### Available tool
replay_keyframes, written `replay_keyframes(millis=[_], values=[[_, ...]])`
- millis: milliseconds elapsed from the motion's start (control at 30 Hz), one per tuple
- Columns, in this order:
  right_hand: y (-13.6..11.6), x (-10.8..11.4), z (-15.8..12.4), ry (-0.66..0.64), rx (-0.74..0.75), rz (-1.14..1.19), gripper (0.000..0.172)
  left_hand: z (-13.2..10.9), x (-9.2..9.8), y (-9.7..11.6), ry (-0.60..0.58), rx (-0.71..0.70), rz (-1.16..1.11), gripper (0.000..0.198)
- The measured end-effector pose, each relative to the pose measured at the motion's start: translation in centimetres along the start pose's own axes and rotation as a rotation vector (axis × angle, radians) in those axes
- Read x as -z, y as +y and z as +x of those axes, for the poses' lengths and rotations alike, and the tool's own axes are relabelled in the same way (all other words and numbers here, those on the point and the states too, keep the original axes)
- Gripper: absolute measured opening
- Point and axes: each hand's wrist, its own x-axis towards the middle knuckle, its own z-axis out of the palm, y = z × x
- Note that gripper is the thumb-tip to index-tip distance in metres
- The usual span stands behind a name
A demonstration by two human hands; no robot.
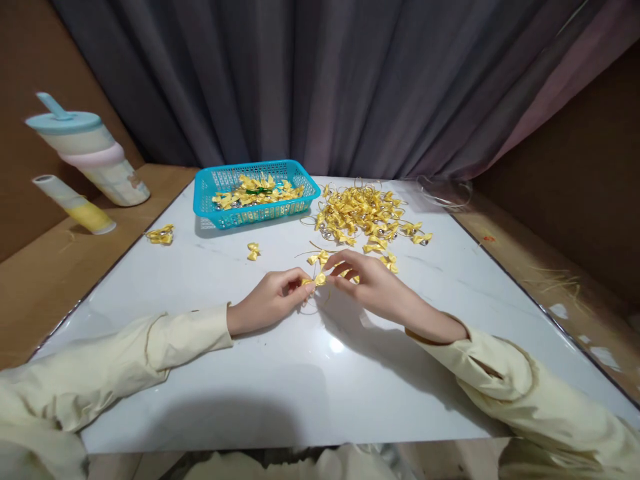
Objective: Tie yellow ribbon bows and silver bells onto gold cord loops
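Note:
My left hand [273,299] pinches a yellow ribbon bow [320,279] between thumb and forefinger, above the middle of the white table. Thin cord hangs below the bow. Close on its right side is my right hand [373,283], its thumb and bent fingers apart at the bow's edge; whether a fingertip touches it I cannot tell. Just behind the hands lies another yellow bow [319,258], partly covered. A single bow [254,251] rests on the table to the left.
A blue plastic basket [257,217] with yellow bows stands at the back. Beside it spreads a pile of bows [363,212] with cord loops and silver bells. Further left are a folded yellow bow [161,235], a tumbler [103,157] and a yellow-white roll [75,205]. Cord scraps [555,283] lie right.

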Motion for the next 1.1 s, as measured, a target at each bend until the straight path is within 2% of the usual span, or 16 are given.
replay_keyframes(millis=[100, 233, 300, 367, 500, 733, 867, 933, 1000, 1100], values=[[1.2, 0.5, 0.6, -0.054, -0.023, 0.008, 0.021, 0.0, -0.1, 0.1, -0.025, 0.046, -0.164, 0.022], [2.1, 0.3, 1.0, -0.318, -0.124, 0.17, 0.039, 0.1, -0.1, 0.3, -0.048, 0.077, -0.249, 0.022], [2.2, -0.1, 1.1, -0.376, -0.144, 0.247, 0.043, 0.1, -0.1, 0.3, -0.055, 0.083, -0.255, 0.023], [2.3, -0.4, 1.2, -0.375, -0.109, 0.277, 0.038, 0.2, -0.1, 0.3, -0.062, 0.088, -0.255, 0.024], [2.5, -0.5, 1.4, -0.32, -0.044, 0.232, 0.016, 0.2, 0.0, 0.2, -0.064, 0.088, -0.243, 0.024], [1.9, 0.0, 1.4, -0.186, -0.109, 0.286, 0.02, 0.2, -0.1, 0.3, -0.081, 0.092, -0.244, 0.027], [2.1, 0.3, 1.4, -0.326, -0.048, 0.261, 0.038, 0.3, 0.0, 0.2, -0.076, 0.099, -0.256, 0.027], [2.3, 0.3, 1.4, -0.396, -0.043, 0.257, 0.036, 0.4, 0.1, 0.2, -0.075, 0.098, -0.253, 0.027], [2.4, 0.4, 1.4, -0.412, -0.053, 0.276, 0.031, 0.4, 0.1, 0.2, -0.074, 0.096, -0.248, 0.027], [2.1, 0.6, 1.2, -0.427, -0.014, 0.333, 0.04, 0.4, 0.1, 0.2, -0.073, 0.104, -0.257, 0.03]])
